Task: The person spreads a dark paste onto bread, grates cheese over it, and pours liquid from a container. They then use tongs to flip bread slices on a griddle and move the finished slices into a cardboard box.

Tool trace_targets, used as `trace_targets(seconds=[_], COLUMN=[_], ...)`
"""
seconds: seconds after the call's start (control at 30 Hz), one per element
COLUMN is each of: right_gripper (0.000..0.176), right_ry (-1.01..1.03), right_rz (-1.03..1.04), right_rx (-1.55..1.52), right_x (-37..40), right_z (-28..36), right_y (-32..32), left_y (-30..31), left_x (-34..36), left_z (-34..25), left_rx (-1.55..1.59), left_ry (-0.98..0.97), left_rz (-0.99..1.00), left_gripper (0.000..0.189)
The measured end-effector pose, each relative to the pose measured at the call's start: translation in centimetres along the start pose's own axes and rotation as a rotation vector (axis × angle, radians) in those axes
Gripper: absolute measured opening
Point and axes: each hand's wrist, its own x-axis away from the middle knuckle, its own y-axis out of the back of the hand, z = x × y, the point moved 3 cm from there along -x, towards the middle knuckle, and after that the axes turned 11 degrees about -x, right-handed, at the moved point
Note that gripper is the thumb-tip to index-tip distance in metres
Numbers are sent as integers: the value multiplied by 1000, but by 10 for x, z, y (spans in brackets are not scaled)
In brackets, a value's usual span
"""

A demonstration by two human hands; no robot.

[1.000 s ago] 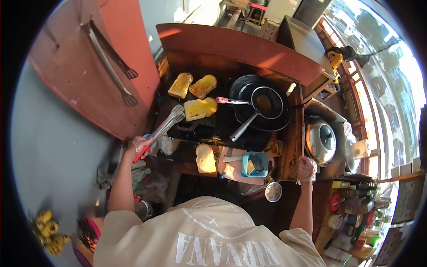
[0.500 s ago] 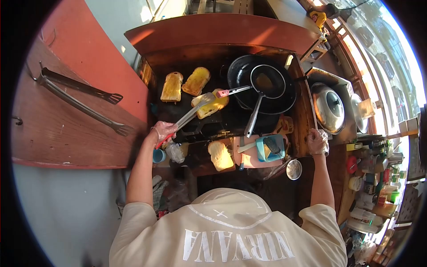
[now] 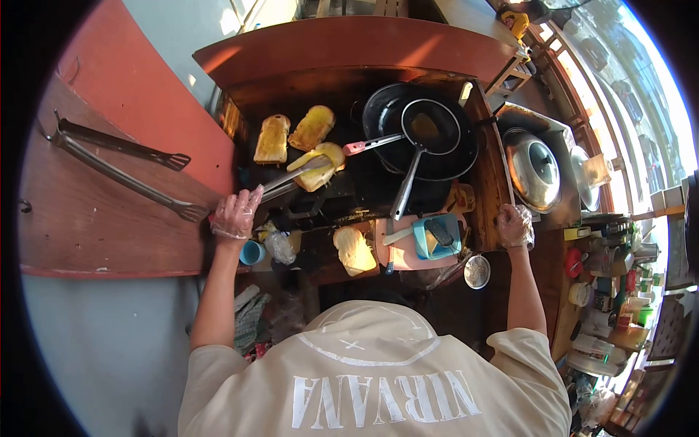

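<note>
Two gloved hands. Left hand fingers are closed round the tongs handle. Since half a second ago the hand has drawn back leftward and the tongs lie flatter. Just beyond the fingers, the tong tips pinch the toast slice, yellow with browned edges, over the dark griddle; lifted or resting, can't tell. Right hand stays curled on the counter edge, grip unclear. Shirt reads NIRVANA, upside down.

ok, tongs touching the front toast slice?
Touching. Head view: the tongs, held by the left hand, overlap the front toast slice with no gap.
</note>
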Motion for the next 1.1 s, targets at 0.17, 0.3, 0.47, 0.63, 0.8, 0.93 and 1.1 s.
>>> trace_targets(seconds=[0.17, 0.3, 0.47, 0.63, 0.8, 0.93, 1.1], right_gripper=[13, 11, 10, 9, 8, 8, 8], right_ry=[-11, -20, -16, 21, -14, -48, -65], right_rz=[1, 42, 17, 14, 38, 41, 58], right_rx=[13, 26, 30, 21, 23, 36, 49], right_x=[2, 1, 0, -3, -2, -1, 1], right_z=[-4, -3, 4, 5, 5, 2, 2], right_y=[-2, -1, 4, 5, 4, 2, 1], left_y=[27, 51, 82, 42, 5, -36, -67], left_x=[17, 47, 90, 127, 107, 80, 28], left_z=[4, 7, -5, -46, -48, -43, -33], left_rx=[-106, -167, 52, 1391, 1743, 1800, 1604], left_ry=[41, 149, 496, 1486, 1640, 1580, 1405], left_rz=[81, 250, 458, 667, 679, 683, 691], left_gripper=[49, 51, 44, 25, 28, 31, 28])
